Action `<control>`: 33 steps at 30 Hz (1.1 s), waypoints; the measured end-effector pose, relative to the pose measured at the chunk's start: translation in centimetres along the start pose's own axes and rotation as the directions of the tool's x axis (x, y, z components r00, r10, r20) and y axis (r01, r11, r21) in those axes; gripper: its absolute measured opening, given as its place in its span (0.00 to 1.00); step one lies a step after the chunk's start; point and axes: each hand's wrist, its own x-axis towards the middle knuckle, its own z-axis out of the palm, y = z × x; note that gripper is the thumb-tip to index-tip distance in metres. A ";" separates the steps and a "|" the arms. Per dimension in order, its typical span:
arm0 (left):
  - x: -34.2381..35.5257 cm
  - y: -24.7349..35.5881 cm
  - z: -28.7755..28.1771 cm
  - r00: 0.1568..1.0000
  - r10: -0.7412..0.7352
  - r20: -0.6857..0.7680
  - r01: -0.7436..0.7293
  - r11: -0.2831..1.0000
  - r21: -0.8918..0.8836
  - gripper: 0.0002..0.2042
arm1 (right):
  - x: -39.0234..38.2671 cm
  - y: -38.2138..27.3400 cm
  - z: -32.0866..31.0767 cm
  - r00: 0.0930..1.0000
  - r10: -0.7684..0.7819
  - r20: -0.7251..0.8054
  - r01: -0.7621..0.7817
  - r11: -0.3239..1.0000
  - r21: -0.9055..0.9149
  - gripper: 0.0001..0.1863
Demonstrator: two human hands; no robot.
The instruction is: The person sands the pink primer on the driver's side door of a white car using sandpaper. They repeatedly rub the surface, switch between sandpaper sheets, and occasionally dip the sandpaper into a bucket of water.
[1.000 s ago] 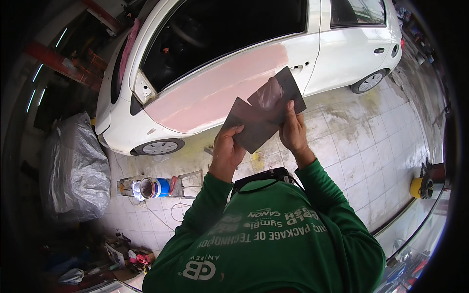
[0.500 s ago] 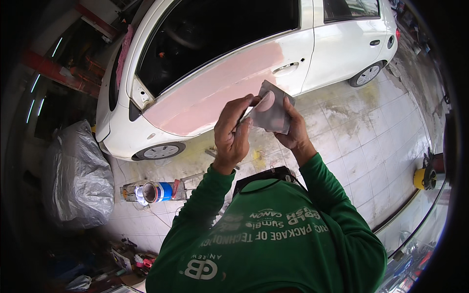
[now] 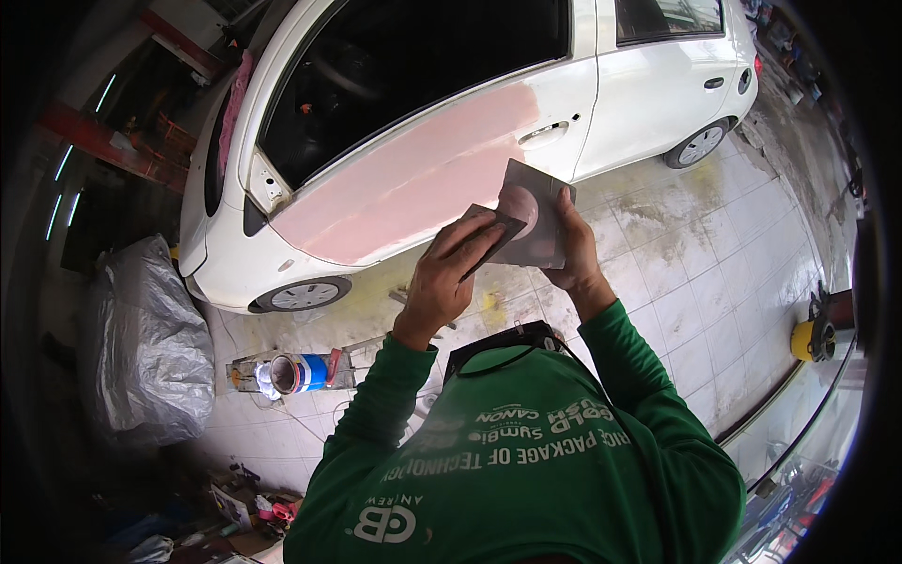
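My right hand (image 3: 580, 252) grips the edge of a dark grey, flat square plate (image 3: 542, 247), thumb up along its side. A rounded dab of pink putty (image 3: 522, 211) lies on the plate's face. In my left hand (image 3: 445, 278) is a thin dark putty spreader (image 3: 501, 231), its fingers laid along it. The spreader overlaps the plate's left side, close by the putty; whether its edge touches is unclear. Beyond both hands stands a white car (image 3: 639, 103), with a broad pink filler patch (image 3: 395, 193) across its front door below the window.
On the tiled floor to the left, a blue can (image 3: 299, 373) lies or stands on a low board beside a rag. A silver cover (image 3: 155, 338) drapes a bulky shape at far left. At right there is a yellow-and-black container (image 3: 813, 340) near a glass-topped edge.
My left hand has turned the spreader, so its dark face now shows over the plate's left side. The plate has tilted and shifted slightly in my right hand. The view has shifted a little.
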 end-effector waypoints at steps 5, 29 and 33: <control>-2.4 -4.5 -2.1 0.981 -0.180 -0.075 0.187 0.978 0.094 0.24 | -0.3 -0.7 -0.8 0.999 0.037 -0.034 -0.041 0.994 -0.106 0.38; -3.1 -3.4 2.3 0.984 -0.175 0.041 0.171 0.981 0.096 0.26 | -0.7 -1.7 0.9 0.990 0.115 0.079 -0.132 0.952 0.277 0.29; -2.1 2.1 0.8 0.982 -0.022 0.185 0.026 1.000 -0.016 0.20 | 2.0 -2.5 -2.2 0.978 -0.030 -0.205 0.019 0.998 -0.055 0.34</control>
